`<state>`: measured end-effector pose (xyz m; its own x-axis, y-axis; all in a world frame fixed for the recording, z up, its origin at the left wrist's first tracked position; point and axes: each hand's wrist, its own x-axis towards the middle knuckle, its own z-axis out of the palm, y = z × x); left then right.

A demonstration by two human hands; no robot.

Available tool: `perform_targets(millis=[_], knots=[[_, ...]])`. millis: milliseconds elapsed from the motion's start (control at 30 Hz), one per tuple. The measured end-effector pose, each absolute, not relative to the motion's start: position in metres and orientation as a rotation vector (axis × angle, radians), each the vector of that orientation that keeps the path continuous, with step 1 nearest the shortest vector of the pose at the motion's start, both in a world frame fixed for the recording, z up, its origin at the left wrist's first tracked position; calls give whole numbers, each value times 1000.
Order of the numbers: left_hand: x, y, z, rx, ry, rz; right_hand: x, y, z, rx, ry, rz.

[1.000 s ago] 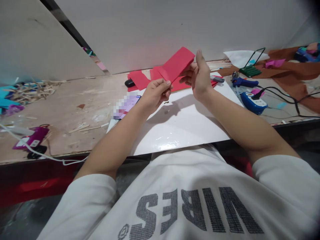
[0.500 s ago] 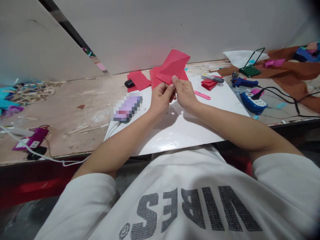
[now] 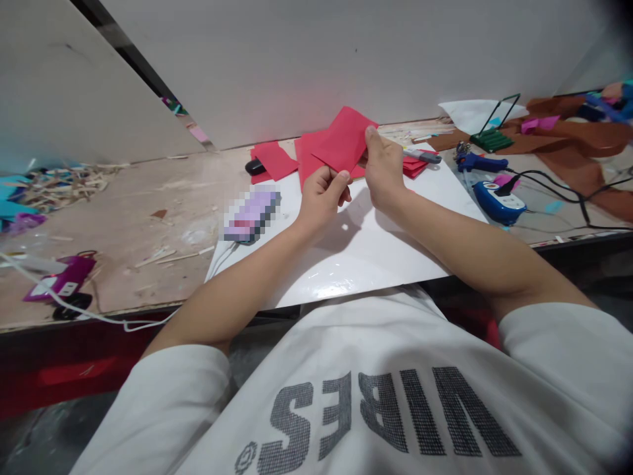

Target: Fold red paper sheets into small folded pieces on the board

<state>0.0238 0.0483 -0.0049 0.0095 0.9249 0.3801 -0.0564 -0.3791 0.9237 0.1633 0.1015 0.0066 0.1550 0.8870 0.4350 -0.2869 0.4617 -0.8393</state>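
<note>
A piece of red paper (image 3: 342,140) is held up over the white board (image 3: 316,270), tilted toward me. My left hand (image 3: 322,196) pinches its lower corner between thumb and fingers. On its right edge, my right hand (image 3: 383,165) grips with the thumb on top; the other fingers are partly hidden behind. More red sheets (image 3: 305,148) lie behind the held piece, and a red piece (image 3: 277,160) rests over a black object (image 3: 254,166) to the left. A grey-handled cutter (image 3: 422,156) lies on folded red paper (image 3: 414,169) to the right.
A blurred purple phone-like object (image 3: 252,216) with a white cable sits at the board's left. To the right are a blue glue gun (image 3: 484,163), a blue power socket (image 3: 499,201) and brown sheets (image 3: 573,158). Wood slivers (image 3: 74,181) and a magenta socket (image 3: 66,277) lie left.
My right hand has moved right and up from the lower corner to the paper's right edge. The paper has turned and lies flatter. The pink cutter is now hidden behind my right hand.
</note>
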Motion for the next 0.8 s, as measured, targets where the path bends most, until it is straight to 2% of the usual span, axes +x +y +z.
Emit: perform_targets(millis=[300,433,533,667,800], knots=[[20,49,-3,1428,966,1530,217,151,19,-967,-1125,959],[17,54,-2,1402,1027,1579,220,135,26,-991,-1104,1147],[15,60,-4,1389,1056,1594,194,108,21,-942,-1307,1247],[13,66,-6,1347,1099,1548,166,85,10,-828,-1416,1190],[7,74,-4,1274,1104,1633,174,91,11,-894,-1559,969]])
